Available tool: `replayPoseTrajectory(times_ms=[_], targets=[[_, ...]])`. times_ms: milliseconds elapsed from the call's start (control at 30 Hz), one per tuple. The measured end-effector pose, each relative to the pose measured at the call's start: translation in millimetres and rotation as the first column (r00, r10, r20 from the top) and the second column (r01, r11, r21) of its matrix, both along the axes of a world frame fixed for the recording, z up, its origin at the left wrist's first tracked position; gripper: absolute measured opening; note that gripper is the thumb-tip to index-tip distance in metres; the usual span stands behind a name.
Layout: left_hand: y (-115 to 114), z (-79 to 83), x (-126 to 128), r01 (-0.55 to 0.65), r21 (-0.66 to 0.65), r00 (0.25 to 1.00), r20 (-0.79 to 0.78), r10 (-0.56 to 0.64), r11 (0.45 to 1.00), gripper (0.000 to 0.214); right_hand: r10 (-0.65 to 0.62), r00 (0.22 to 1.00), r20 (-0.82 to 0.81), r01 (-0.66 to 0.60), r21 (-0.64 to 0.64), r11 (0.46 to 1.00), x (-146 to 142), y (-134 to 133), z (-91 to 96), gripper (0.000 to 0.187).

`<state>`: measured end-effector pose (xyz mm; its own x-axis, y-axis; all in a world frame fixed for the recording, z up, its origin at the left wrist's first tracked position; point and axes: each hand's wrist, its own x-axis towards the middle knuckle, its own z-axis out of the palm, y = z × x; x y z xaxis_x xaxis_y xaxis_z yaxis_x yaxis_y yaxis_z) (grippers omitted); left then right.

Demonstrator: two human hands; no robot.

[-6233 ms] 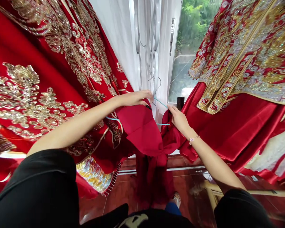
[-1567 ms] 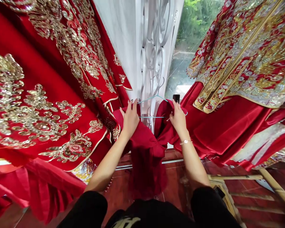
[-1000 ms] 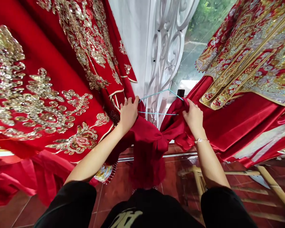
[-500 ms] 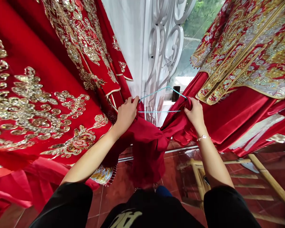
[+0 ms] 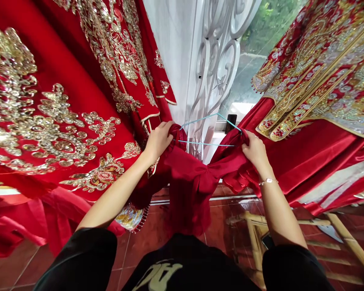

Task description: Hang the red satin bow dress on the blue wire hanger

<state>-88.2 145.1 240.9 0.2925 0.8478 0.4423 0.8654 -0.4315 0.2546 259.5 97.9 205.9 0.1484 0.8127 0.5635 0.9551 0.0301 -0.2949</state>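
A plain dark red satin garment (image 5: 190, 182) hangs between my hands on a thin light blue wire hanger (image 5: 210, 143). My left hand (image 5: 158, 139) is closed on the garment's left end, bunched over the hanger's left tip. My right hand (image 5: 255, 150) is closed on the cloth at the hanger's right tip, a thin bracelet on its wrist. The hanger's hook points up towards the white scrolled window grille (image 5: 214, 68). The cloth sags in folds below the bar.
A red robe with gold embroidery (image 5: 57, 109) hangs close on the left; another embroidered red robe (image 5: 315, 81) hangs on the right. A bamboo frame (image 5: 294, 222) stands low on the right over the red tiled floor (image 5: 145, 246). A small black object (image 5: 230, 121) sits by the window.
Both hands have pulled the red cloth further out over the hanger's two ends. The left hand has gone from flat on the cloth to a closed grip.
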Motion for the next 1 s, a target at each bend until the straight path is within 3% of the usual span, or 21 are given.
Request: replayPoseTrajectory(times_ms=[333,500,700,867,1000], targets=[[-18,0.5,2,-0.098,0.02,0.99,-0.1,0.1,0.995,0.053,0.211,0.977,-0.038,-0.213,-0.063,0.975,19,9,-5.0,0.076],[-30,-0.5,8,-0.156,0.03,0.979,-0.13,0.158,0.987,0.054,0.071,0.997,0.003,-0.071,-0.094,0.993,11,12,-2.8,0.066],[-37,-4.4,14,-0.211,0.023,0.968,-0.132,0.212,0.977,0.056,0.048,0.999,-0.008,-0.048,0.026,0.998,1,21,-14.9,0.059],[-38,-7.1,18,-0.24,0.025,0.963,-0.116,0.241,0.97,0.056,-0.094,0.995,0.029,0.091,0.093,0.991,-9,26,-24.7,0.052],[-35,-5.8,18,-0.257,0.038,0.959,-0.112,0.26,0.966,0.056,-0.03,0.999,0.014,0.029,0.054,0.998,-3,26,-23.0,0.053]])
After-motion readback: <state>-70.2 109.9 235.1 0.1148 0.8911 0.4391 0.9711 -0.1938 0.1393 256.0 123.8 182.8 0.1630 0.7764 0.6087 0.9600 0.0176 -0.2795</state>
